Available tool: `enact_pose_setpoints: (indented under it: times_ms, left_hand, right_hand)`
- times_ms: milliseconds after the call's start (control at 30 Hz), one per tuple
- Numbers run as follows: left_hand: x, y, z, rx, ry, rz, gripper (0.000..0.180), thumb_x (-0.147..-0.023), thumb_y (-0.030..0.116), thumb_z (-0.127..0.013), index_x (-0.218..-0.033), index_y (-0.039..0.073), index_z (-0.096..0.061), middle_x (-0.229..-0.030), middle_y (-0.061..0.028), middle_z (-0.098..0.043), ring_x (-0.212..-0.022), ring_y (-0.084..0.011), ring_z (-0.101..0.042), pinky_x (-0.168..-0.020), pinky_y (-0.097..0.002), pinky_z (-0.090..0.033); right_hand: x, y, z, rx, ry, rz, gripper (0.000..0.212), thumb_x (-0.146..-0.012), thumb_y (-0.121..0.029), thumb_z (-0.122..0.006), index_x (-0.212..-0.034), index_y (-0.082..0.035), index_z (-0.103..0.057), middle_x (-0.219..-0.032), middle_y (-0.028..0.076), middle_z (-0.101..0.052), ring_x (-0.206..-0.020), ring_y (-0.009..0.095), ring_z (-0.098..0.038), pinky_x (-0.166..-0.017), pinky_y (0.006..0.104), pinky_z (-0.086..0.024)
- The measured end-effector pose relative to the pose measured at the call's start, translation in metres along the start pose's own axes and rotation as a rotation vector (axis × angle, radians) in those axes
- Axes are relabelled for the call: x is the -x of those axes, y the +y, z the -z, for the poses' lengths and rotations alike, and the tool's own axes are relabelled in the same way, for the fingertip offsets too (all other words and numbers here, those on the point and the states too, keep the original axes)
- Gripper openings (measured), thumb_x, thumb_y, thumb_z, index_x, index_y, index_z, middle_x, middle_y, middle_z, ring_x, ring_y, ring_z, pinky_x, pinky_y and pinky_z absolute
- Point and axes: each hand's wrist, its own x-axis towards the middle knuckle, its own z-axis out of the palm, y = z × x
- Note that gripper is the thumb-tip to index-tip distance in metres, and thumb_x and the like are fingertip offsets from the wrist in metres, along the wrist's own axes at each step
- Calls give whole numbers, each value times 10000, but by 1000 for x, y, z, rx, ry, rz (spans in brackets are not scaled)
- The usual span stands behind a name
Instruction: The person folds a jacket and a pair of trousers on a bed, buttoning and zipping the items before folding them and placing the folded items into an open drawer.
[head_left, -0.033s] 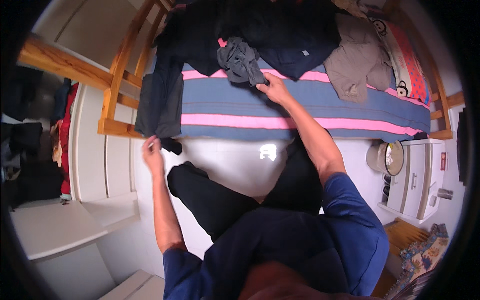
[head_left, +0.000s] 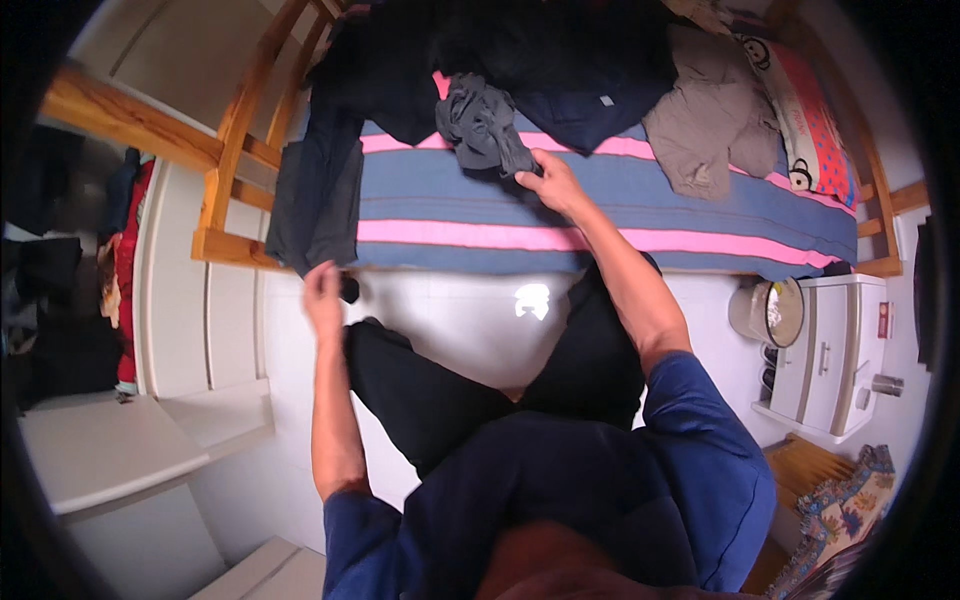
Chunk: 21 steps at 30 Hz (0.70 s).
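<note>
My right hand (head_left: 552,184) is closed on one end of a crumpled dark grey cloth garment (head_left: 482,128). The garment lies bunched on the striped bedspread (head_left: 460,190). At the bed's front left, my left hand (head_left: 323,298) is at the lower edge of a folded pair of dark trousers (head_left: 318,205). Motion smears its fingers, so I cannot see whether they grip the cloth. The trousers lie flat, reaching the front edge of the bed.
Dark clothes (head_left: 570,60) are heaped along the far side of the bed. A taupe garment (head_left: 705,120) lies right, beside a printed pillow (head_left: 810,130). The wooden bed frame (head_left: 225,170) rises left. A bin (head_left: 783,312) and white cabinet (head_left: 825,350) stand right.
My left hand has shifted slightly right and up against the trousers' lower edge. My right hand has barely moved, keeping hold of the grey garment.
</note>
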Motion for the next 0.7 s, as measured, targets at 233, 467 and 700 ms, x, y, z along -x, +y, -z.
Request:
enact_pose_setpoints:
  times_ms: [233, 467, 700]
  left_hand:
    - [162, 10, -211, 1261, -850, 862, 829, -960, 688, -396, -1508, 67, -364, -1485, -196, -452, -1353, -356, -452, -1096, -532, -404]
    - [188, 25, -222, 1421, -664, 810, 542, -1008, 407, -464, -1366, 5, -520, -1370, -183, -572, -1271, -361, -529, -1130, -505, -367]
    - [156, 106, -143, 1546, -636, 443, 485, -960, 251, -553, -1340, -48, -516, -1382, -203, -557, -1289, -376, -512, -1149, -511, -336]
  right_hand:
    - [239, -67, 30, -492, -197, 13, 253, -791, -51, -676, -1031, 1, -617, -915, -3, -597, -860, 101, -530, -795, 268, -447]
    - [364, -64, 88, -553, -206, 3, 204, -726, -31, -687, -885, -46, -561, -968, 29, -575, -907, 141, -524, -829, 286, -407]
    - [372, -63, 124, -899, -60, 6, 232, -739, -167, -710, -861, -74, -536, -887, 51, -578, -897, 189, -536, -850, 336, -378]
